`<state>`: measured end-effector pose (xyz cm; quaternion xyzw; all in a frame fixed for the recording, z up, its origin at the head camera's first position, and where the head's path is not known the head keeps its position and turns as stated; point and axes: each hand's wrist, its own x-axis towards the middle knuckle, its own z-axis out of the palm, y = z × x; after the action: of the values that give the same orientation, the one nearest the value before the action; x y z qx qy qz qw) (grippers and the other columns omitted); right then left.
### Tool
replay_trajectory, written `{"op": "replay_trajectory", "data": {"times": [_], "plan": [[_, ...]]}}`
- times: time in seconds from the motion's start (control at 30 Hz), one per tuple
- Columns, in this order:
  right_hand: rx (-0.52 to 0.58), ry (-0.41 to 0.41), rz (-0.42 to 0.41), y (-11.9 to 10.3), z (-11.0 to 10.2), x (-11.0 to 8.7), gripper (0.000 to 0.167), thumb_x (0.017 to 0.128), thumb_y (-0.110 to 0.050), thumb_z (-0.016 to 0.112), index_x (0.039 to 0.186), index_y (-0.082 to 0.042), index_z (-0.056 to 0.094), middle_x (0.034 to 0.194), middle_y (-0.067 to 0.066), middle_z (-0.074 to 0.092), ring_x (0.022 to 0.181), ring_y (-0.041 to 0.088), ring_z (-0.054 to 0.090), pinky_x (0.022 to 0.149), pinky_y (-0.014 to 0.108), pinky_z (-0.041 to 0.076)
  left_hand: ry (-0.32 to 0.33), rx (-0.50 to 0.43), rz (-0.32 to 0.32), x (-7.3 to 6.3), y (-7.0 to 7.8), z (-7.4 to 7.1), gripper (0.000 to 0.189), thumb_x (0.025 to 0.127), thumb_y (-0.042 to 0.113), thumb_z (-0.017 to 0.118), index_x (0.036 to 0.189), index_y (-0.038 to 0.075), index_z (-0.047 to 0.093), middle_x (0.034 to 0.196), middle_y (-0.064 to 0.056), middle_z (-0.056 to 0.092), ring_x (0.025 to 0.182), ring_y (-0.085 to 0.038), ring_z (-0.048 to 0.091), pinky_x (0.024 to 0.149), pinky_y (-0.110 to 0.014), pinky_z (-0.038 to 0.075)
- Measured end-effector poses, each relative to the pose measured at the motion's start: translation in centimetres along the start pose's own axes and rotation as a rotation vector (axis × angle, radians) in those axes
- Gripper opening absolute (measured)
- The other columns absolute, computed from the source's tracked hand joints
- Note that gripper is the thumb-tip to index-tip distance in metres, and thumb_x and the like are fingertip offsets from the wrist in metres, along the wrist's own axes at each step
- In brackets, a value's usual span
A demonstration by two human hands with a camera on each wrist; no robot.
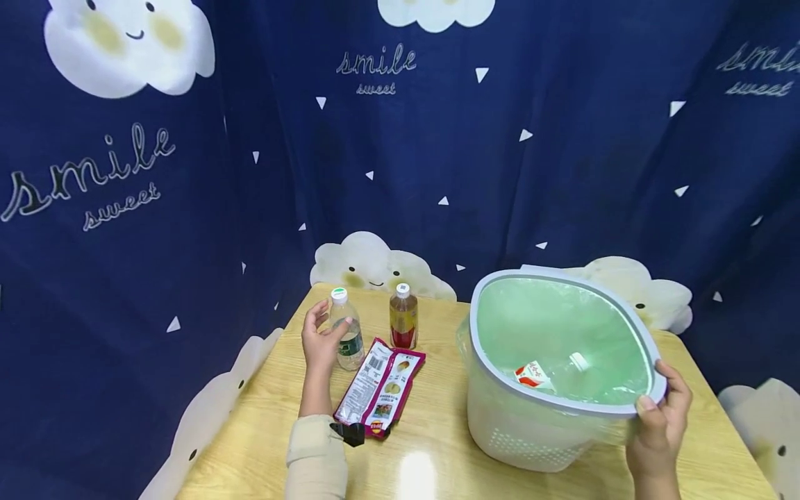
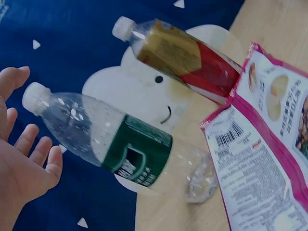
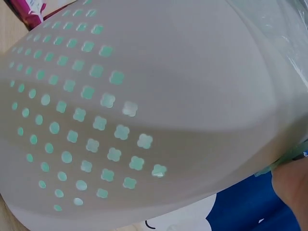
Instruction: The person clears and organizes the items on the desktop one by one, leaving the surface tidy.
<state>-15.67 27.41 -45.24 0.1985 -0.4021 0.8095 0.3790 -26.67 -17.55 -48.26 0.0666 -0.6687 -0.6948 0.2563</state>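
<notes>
My left hand (image 1: 321, 340) is right beside a clear plastic bottle (image 1: 350, 345) with a white cap and green label. Its fingers are loosely spread, and in the left wrist view a gap shows between them and the bottle. My right hand (image 1: 661, 423) grips the grey rim of a pale trash bin (image 1: 506, 434), thumb outside near the right corner. A green bag (image 1: 550, 305) lines the bin, which stands tilted towards me. Inside lie a clear bottle with a white cap (image 1: 579, 361) and a small red-and-white carton (image 1: 533, 375).
Next to the clear bottle lies a pink-and-white snack packet (image 1: 381, 389). A bottle with a yellow-and-red label (image 1: 403, 318) stands behind it. The wooden table (image 1: 437, 410) meets a dark blue curtain (image 1: 400, 153) with cloud prints at the back and sides.
</notes>
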Motion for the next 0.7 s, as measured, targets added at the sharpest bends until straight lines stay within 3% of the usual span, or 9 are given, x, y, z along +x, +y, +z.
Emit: {"op": "replay_trajectory", "data": {"times": [0.23, 0.5, 0.7], "plan": [[0.007, -0.009, 0.004, 0.1, -0.1, 0.1, 0.055, 0.073, 0.010, 0.036, 0.128, 0.009, 0.037, 0.124, 0.027, 0.032, 0.110, 0.029, 0.043, 0.089, 0.024, 0.043, 0.043, 0.020, -0.010, 0.8, -1.3, 0.2, 0.067, 0.072, 0.003, 0.077, 0.132, 0.006, 0.045, 0.136, -0.013, 0.040, 0.125, -0.031, 0.031, 0.099, -0.050, 0.025], [0.006, -0.024, 0.000, 0.0, 0.2, 0.6, 0.054, 0.073, 0.010, 0.037, 0.128, 0.009, 0.038, 0.125, 0.027, 0.034, 0.111, 0.028, 0.042, 0.090, 0.025, 0.042, 0.039, 0.053, -0.028, 1.7, -3.1, 0.7, 0.078, 0.070, 0.008, 0.080, 0.136, 0.011, 0.041, 0.139, -0.010, 0.036, 0.127, -0.029, 0.027, 0.102, -0.049, 0.020], [-0.008, -0.016, 0.005, -0.1, 0.1, 0.1, 0.054, 0.073, 0.010, 0.037, 0.127, 0.008, 0.039, 0.124, 0.026, 0.035, 0.110, 0.028, 0.044, 0.089, 0.024, 0.043, 0.026, 0.067, -0.133, 1.4, -4.0, 0.9, 0.084, 0.070, 0.011, 0.081, 0.141, 0.015, 0.035, 0.142, -0.008, 0.032, 0.131, -0.028, 0.024, 0.103, -0.050, 0.023]]}}
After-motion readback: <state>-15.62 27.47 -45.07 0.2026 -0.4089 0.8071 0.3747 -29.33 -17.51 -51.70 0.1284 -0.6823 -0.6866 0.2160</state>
